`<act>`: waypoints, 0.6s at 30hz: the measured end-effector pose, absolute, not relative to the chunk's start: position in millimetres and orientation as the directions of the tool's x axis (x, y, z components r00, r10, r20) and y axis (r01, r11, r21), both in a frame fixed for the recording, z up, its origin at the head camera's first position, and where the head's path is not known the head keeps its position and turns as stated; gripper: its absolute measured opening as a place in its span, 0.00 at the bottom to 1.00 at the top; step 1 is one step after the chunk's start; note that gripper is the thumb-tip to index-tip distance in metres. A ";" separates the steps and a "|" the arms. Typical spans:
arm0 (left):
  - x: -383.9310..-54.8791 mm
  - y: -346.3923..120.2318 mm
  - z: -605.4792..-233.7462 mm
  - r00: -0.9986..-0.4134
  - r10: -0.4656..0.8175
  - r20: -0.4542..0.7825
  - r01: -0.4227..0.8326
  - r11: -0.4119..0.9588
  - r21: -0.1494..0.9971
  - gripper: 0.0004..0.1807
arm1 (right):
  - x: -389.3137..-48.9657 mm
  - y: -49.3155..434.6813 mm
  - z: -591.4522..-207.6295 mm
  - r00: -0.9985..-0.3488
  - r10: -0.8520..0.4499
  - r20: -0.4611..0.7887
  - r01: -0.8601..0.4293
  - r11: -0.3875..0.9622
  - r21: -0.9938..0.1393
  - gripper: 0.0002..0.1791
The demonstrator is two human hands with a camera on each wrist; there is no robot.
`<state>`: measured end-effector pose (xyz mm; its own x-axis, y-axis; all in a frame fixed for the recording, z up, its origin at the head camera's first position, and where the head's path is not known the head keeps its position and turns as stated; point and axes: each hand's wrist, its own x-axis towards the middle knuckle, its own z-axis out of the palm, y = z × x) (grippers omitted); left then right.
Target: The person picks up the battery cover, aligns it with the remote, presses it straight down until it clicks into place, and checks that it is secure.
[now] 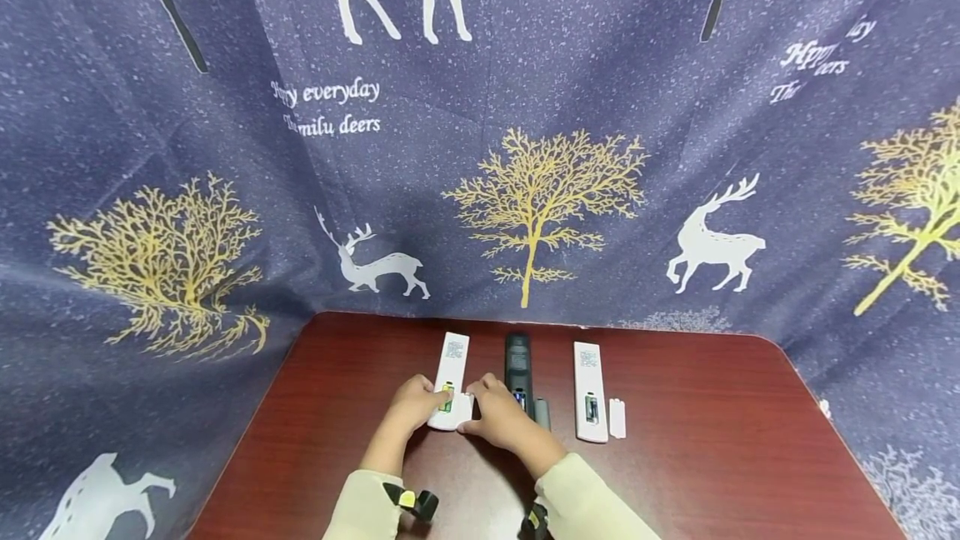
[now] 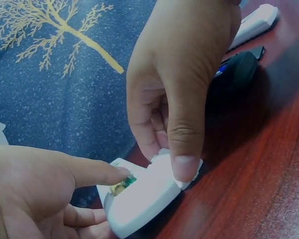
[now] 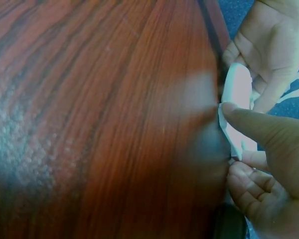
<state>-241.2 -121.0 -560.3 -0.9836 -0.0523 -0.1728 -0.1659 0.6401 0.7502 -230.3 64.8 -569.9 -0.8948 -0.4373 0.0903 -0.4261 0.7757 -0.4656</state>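
Note:
A white remote control [image 1: 453, 361] lies face down, its battery compartment uncovered, with green-and-yellow batteries [image 1: 446, 398] inside. My left hand [image 1: 411, 405] grips its lower left side; the thumb [image 2: 107, 174] reaches over the edge onto the batteries, and the other fingers lie along the side. On the other side, my right hand [image 1: 504, 417] pinches a small white battery cover [image 1: 467, 408] between thumb and fingers, right against the remote's right edge. In the left wrist view, the right thumb [image 2: 184, 167] hides part of the cover.
A black remote [image 1: 517, 354] with blue batteries [image 1: 520, 397] lies just right of my right hand, its dark cover [image 1: 542, 413] beside it. Further right is another opened white remote [image 1: 588, 377] with its white cover [image 1: 617, 418]. A patterned cloth [image 1: 480, 90] hangs behind the reddish-brown table [image 1: 690, 440].

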 end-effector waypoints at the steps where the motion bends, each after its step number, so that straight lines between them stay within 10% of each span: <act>1: -241.1 -121.2 -560.1 -0.983 -0.056 -0.173 -0.169 0.639 0.751 0.15 | -230.4 64.8 -570.3 -0.895 -0.436 0.093 -0.426 0.775 -0.467 0.29; 18: -239.7 -122.3 -561.5 -0.980 -0.091 -0.176 -0.197 0.516 0.834 0.10 | -227.0 63.1 -566.9 -0.900 -0.417 0.128 -0.420 0.751 -0.509 0.28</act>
<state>-239.7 -122.3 -561.5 -0.9803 -0.0907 -0.1755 -0.1970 0.5157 0.8338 -227.0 63.1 -566.9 -0.8998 -0.4172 0.1276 -0.4204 0.7509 -0.5094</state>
